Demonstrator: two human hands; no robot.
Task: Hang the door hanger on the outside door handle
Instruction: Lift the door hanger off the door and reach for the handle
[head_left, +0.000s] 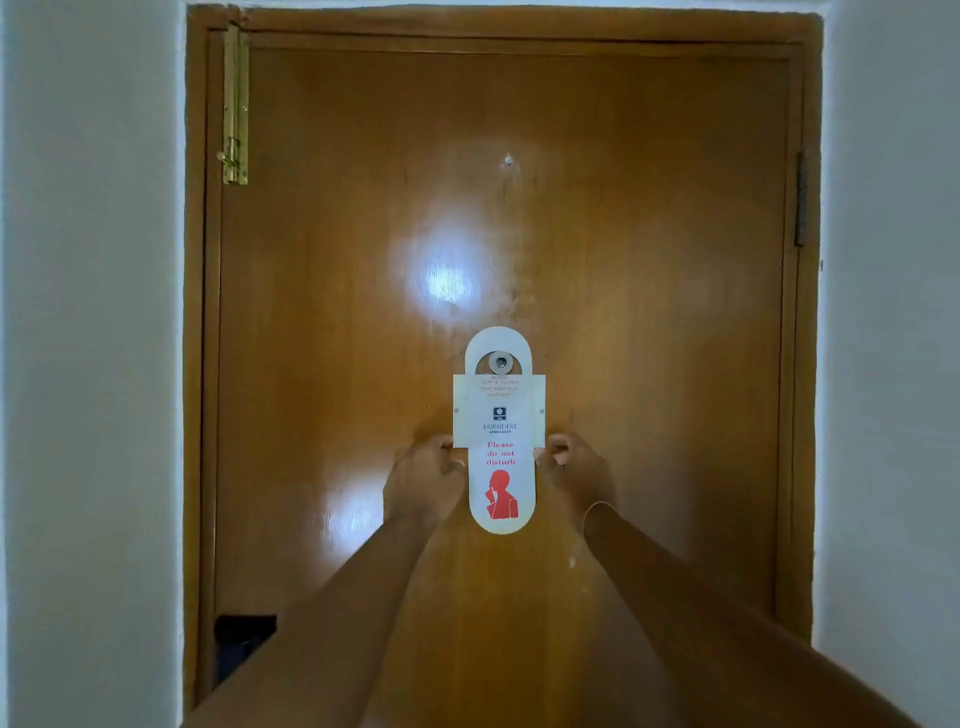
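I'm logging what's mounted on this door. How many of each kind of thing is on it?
Door hanger: 1
Brass bolt latch: 1
Peephole: 1
White plate behind the hanger: 1
Hinge: 1
Total: 5

The small red print at the top of the door hanger (500, 452) is too fine to read, and the dark logo under it is only a smudge. The pale plate (460, 410) behind it is mostly covered; just its side edges show. Both forearms run off the bottom edge. The fingertips of the left hand (423, 480) and right hand (574, 475) are curled and blurred, so their grip on the hanger is unclear. A dark thing (241, 644) low by the door frame is half hidden by the left arm.
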